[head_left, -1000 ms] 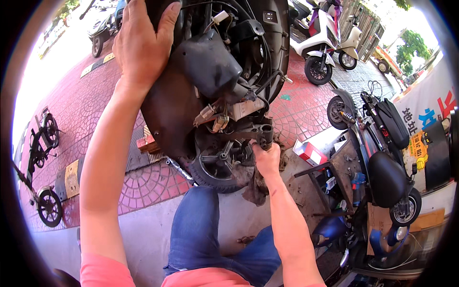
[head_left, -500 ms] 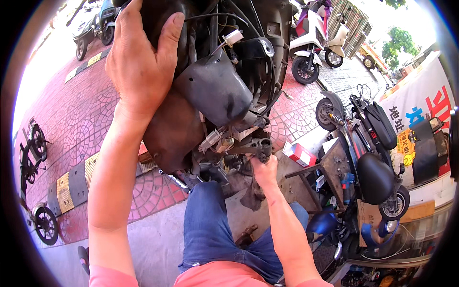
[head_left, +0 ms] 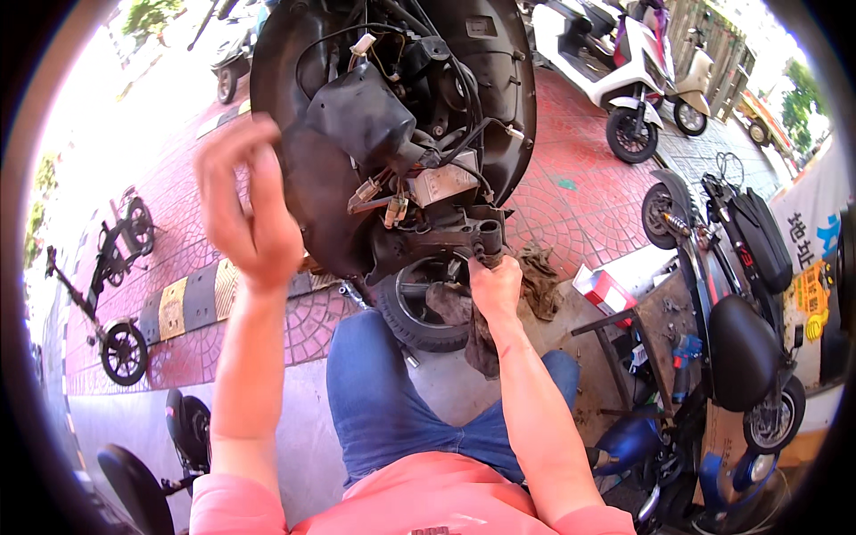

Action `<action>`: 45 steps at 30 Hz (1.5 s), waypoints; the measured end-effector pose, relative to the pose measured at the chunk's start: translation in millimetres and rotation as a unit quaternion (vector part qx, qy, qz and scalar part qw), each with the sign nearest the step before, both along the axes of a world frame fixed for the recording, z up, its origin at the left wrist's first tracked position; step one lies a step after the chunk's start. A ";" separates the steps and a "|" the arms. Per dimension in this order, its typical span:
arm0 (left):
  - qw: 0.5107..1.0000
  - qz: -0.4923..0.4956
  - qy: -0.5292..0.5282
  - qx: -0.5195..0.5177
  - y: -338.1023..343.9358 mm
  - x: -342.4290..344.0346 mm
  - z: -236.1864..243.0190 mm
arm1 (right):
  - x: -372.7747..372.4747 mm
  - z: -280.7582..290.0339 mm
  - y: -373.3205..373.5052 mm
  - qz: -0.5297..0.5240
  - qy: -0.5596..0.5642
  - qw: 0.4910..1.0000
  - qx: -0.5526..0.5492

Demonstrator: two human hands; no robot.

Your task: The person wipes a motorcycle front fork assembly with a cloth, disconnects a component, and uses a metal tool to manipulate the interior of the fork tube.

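Observation:
A dark scooter body panel (head_left: 330,218) stands upturned before me, its inner side showing a black cover (head_left: 361,116), wires and plug connectors (head_left: 392,209). My left hand (head_left: 245,201), smeared by motion, is in the air left of the panel. Its fingers are bent but apart, with nothing in them. Low on the scooter, my right hand (head_left: 495,283) is closed beside a metal bracket with a round tube end (head_left: 487,232). A dirty dark rag (head_left: 482,349) hangs from under that hand; the fingertips are hidden.
A wheel (head_left: 419,334) lies beneath the scooter, with a brown cloth (head_left: 539,281) on the ground to its right. Further right are a red and white box (head_left: 606,290), a low metal stand (head_left: 655,325) and a parked scooter (head_left: 740,352). A striped speed bump (head_left: 192,299) crosses the left side.
My left hand has come off the scooter's inner side and now hangs apart from it. My right hand stays at the bracket. The whole view has shifted, showing more of the panel and the wheel.

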State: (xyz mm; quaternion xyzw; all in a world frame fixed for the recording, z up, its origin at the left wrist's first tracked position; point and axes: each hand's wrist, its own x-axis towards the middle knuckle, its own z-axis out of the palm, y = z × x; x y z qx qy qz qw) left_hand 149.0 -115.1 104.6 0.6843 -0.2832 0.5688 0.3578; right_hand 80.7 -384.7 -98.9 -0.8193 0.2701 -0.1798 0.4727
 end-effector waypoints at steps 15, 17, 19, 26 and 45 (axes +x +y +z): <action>0.465 -0.180 0.813 -0.302 -54.2 -59.3 -136.6 | -2.3 -0.7 -5.0 0.071 0.007 0.997 0.004; 0.431 -0.187 0.815 -0.338 -57.0 -46.0 -139.5 | 0.3 -4.5 -4.8 0.078 -0.010 0.997 0.008; 0.419 -0.201 0.807 -0.364 -63.3 -47.3 -133.2 | -4.3 -3.7 -5.4 0.085 -0.029 0.996 0.017; 0.404 -0.209 0.765 -0.455 -70.4 -50.9 -135.9 | -6.3 -5.7 -4.3 0.102 -0.042 0.992 0.057; 0.488 -0.163 0.684 -0.517 -84.6 -53.0 -157.2 | -3.0 13.2 -11.7 0.208 -0.029 0.972 0.107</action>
